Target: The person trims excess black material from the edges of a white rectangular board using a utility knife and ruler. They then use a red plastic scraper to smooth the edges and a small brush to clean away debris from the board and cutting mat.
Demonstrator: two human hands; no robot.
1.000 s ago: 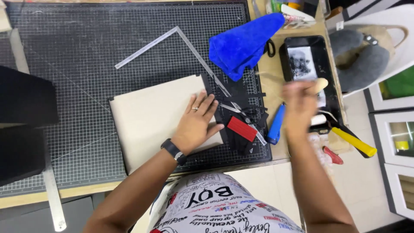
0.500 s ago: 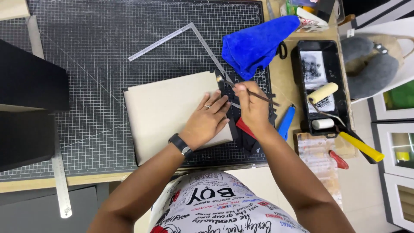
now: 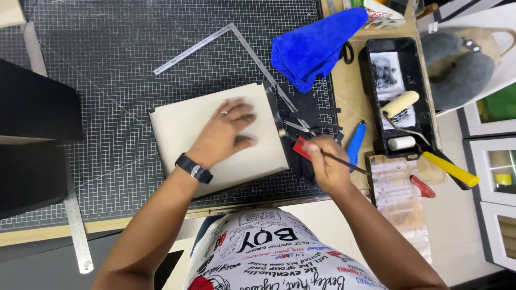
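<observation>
A flat, matte beige cardboard sheet (image 3: 215,140) lies on the gridded dark cutting mat (image 3: 107,80). The left hand (image 3: 228,131) presses it, fingers spread flat. Just right, the right hand (image 3: 325,164) pinches a thin dark-handled brush (image 3: 317,150), its tip at the sheet's right edge. Farther right sits a black plastic tray (image 3: 416,86).

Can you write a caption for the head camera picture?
Left hand presses a beige square board while right hand brushes its edge with a thin brush.
</observation>
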